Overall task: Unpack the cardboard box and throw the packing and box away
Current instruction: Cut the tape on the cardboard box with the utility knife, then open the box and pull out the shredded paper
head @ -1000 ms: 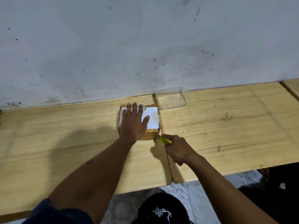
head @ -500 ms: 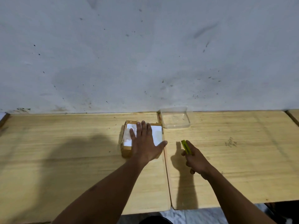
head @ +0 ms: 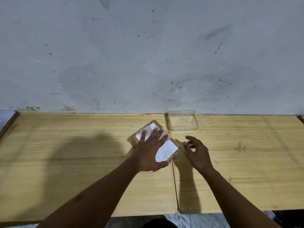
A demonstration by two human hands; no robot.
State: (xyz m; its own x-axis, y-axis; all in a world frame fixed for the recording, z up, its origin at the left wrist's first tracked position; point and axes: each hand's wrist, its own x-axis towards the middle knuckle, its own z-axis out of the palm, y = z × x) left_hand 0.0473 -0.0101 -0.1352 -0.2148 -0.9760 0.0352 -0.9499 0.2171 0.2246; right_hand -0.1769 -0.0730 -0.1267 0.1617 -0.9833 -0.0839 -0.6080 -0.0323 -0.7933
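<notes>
A small cardboard box with a white label and clear tape on top lies on the wooden table, turned at an angle near the seam between two tabletops. My left hand lies flat over the box, fingers spread across the label and thumb hooked around its near corner. Just right of the box my right hand hovers, fingers apart and slightly curled. No yellow cutter shows in it; whatever lies under the palm is hidden.
A clear plastic container stands against the stained wall, just behind the box on the right tabletop. The tabletops' front edge runs along the bottom, with a dark round object on the floor below.
The box has been turned from square to diagonal under my left hand. My right hand, which gripped a yellow cutter, now has its fingers spread and the cutter is out of sight.
</notes>
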